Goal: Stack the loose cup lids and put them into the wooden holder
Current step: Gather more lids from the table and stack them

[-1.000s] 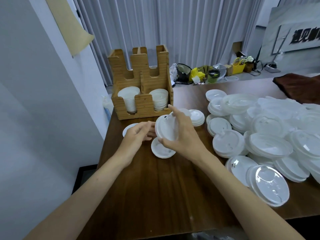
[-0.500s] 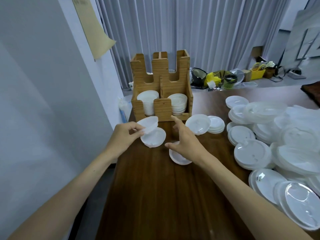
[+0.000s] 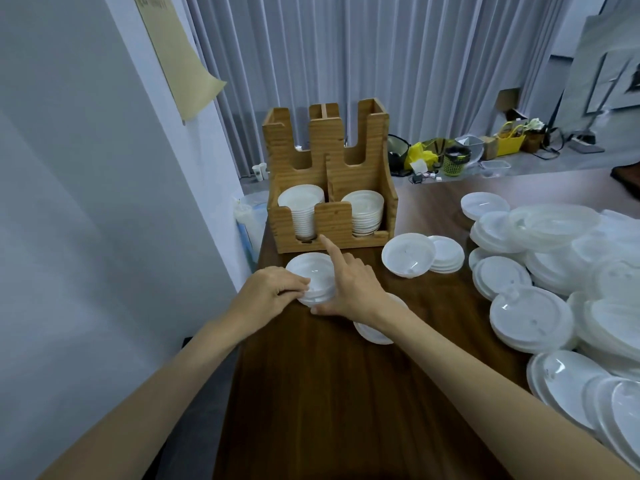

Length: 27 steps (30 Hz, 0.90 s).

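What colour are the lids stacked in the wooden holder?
White: the lids in the wooden holder are plain white, seen best in the head view.

The wooden holder [image 3: 332,188] was positioned at the far left end of the table [image 3: 346,393], with one lid stack [image 3: 301,211] in its left compartment and another [image 3: 365,211] in its right. Directly before it, a small stack [image 3: 311,277] was set on the table between the left hand [image 3: 270,292] and the right hand [image 3: 353,285]. An upturned lid [image 3: 408,254] was propped against a low pile [image 3: 448,252] to the right. A single lid [image 3: 372,332] was located under the right wrist. The loose lids [image 3: 554,271] were heaped along the table's right side.
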### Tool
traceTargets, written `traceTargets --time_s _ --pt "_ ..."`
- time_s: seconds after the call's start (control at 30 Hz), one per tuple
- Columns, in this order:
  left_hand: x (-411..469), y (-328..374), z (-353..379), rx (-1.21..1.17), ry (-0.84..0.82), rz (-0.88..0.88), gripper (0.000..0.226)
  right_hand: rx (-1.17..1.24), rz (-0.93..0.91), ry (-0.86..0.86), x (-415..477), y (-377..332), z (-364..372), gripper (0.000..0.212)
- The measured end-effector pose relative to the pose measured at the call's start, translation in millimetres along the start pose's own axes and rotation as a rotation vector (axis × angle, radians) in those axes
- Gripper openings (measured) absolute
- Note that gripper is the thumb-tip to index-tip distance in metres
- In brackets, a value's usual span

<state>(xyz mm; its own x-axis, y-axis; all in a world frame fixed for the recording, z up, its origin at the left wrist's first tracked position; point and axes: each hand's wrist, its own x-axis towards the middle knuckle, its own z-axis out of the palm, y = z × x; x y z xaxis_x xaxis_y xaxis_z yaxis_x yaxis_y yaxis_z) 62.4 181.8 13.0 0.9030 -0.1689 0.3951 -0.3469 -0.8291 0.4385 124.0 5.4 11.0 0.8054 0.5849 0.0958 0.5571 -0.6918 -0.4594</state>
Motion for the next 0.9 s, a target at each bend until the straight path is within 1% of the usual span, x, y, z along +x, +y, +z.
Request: traceTargets --time_s 0.13,0.27,0.47,0.6,0.7,0.8,0.9 --pt "-0.3 -0.9 1.6 -0.038 -0.037 0.007 0.019 -0.030 -0.001 -0.019 5.5 -1.7 2.8 0.124" --pt "-1.8 -3.0 1.4 -0.057 -0.084 0.011 0.020 0.015 0.023 -0.044 9.5 -2.4 4.2 0.124" --pt "-1.9 -5.0 -0.9 -0.012 -0.112 0.022 0.022 0.066 0.015 -0.086 13.8 -2.9 4.6 0.119" --pt "-4.4 -8.7 -1.5 0.079 -0.164 0.099 0.024 0.079 0.017 -0.089 16.0 -1.5 5.1 0.121" --pt "-6.3 -8.9 -0.7 0.102 -0.166 0.103 0.025 0.090 0.015 -0.096 17.7 -0.4 5.7 0.120" --pt "-6.1 -7.4 1.9 0.130 -0.177 0.113 0.025 0.082 0.005 -0.078 15.5 0.5 5.3 0.115" --pt "-4.8 -5.5 5.5 0.145 -0.180 0.116 0.024 0.048 -0.024 -0.005 5.3 6.9 -3.3 0.102"
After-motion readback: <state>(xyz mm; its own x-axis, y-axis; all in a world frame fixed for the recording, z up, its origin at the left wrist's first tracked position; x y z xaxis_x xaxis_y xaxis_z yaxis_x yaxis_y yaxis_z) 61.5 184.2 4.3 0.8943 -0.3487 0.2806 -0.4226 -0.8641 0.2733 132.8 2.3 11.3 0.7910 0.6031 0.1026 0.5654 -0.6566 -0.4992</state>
